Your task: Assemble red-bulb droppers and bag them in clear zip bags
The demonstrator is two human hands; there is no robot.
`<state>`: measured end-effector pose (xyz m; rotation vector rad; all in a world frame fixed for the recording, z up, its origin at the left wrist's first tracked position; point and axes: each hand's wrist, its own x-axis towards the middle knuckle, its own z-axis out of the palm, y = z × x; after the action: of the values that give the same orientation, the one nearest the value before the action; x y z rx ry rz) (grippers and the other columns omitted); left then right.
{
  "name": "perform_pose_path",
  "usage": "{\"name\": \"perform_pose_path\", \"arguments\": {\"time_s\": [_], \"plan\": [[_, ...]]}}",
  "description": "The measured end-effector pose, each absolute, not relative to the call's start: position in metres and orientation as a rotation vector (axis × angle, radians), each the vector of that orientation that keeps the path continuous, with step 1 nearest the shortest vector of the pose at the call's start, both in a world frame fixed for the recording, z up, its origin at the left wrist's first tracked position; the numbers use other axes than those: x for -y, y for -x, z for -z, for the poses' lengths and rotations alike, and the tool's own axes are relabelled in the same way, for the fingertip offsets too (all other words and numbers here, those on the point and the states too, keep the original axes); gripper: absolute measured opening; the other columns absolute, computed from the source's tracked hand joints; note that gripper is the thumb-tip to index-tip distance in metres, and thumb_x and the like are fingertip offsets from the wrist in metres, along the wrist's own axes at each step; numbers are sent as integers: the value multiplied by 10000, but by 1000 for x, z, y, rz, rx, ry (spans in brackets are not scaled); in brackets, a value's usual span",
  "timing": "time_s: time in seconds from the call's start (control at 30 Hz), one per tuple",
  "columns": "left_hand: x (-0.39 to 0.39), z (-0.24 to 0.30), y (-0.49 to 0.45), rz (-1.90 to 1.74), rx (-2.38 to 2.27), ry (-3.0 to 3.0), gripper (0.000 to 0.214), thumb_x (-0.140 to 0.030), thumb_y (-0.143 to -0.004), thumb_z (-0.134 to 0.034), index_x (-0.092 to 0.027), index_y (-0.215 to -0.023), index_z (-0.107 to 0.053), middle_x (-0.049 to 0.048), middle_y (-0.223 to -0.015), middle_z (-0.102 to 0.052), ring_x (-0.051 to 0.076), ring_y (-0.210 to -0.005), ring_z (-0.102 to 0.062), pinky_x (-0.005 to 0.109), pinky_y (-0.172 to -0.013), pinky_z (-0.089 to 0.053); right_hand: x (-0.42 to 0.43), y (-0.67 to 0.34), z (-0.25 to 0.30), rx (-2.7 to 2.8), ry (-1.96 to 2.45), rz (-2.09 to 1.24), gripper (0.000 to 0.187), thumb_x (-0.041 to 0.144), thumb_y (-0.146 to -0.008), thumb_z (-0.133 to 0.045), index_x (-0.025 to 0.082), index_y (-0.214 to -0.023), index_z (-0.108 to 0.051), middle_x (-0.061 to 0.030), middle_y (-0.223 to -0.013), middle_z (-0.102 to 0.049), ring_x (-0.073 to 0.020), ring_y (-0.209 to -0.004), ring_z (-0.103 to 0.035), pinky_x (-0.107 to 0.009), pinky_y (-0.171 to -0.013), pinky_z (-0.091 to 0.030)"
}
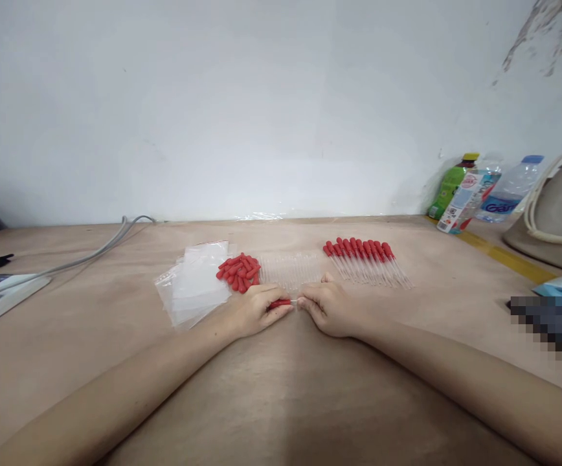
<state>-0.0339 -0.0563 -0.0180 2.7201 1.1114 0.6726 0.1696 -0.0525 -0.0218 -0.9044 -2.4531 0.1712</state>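
My left hand (264, 309) is closed around a red rubber dropper bulb (280, 303), whose open end points to the right. My right hand (327, 304) pinches a thin clear dropper tube (294, 301); its end meets the mouth of the bulb, and the rest is hidden by my fingers. Just beyond my left hand lies a pile of loose red bulbs (239, 270). Behind both hands, a row of clear tubes (288, 268) lies side by side. Beyond my right hand rest several droppers (366, 255) with red bulbs on their tubes, lined up at a slant.
Clear plastic bags (198, 278) lie left of the loose bulbs. A grey cable (101, 249) crosses the wooden table (213, 401) at far left. Bottles, including a green bottle (450, 188), and a beige bag (553, 200) stand at right, near a dark pixelated object (553, 327).
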Motion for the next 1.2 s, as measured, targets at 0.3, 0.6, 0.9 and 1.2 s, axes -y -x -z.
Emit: {"name": "perform_pose_path", "arguments": {"time_s": [0.3, 0.6, 0.9, 1.2], "plan": [[57, 16, 32, -851, -1151, -2607, 309, -356, -809, -534, -203, -1078, -530, 43, -909, -593, 143, -736, -561, 240, -610, -450, 47, -182, -11, 2572, 1048, -304, 205, 235, -811, -450, 181, -691, -607, -10, -701, -650, -121, -639, -529, -280, -705, -321], [57, 17, 34, -822, -1165, -2643, 224, -264, -828, -500, -188, -1038, -522, 37, -889, -528, 103, -639, -497, 228, -566, -415, -3, -234, -18, 1861, 1829, -277, 267, 361, -726, -467, 190, -571, -600, -18, -593, -618, -153, -596, -549, -244, -541, -332], [55, 17, 35, -794, -1156, -2677, 177, -255, -834, -487, -184, -982, -553, 36, -855, -529, 123, -691, -498, 232, -581, -410, -21, -215, -4, 1956, 2069, 172, 292, 322, -771, -390, 158, -642, -594, -80, -669, -612, -211, -703, -555, -339, -687, -275], [56, 15, 34, -766, -1154, -2642, 178, -268, -840, -477, -189, -958, -584, 37, -858, -547, 124, -699, -518, 240, -603, -437, -20, -215, 5, 2015, 1945, 218, 363, 376, -788, -373, 170, -584, -590, -77, -635, -613, -207, -643, -541, -370, -706, -248]]}}
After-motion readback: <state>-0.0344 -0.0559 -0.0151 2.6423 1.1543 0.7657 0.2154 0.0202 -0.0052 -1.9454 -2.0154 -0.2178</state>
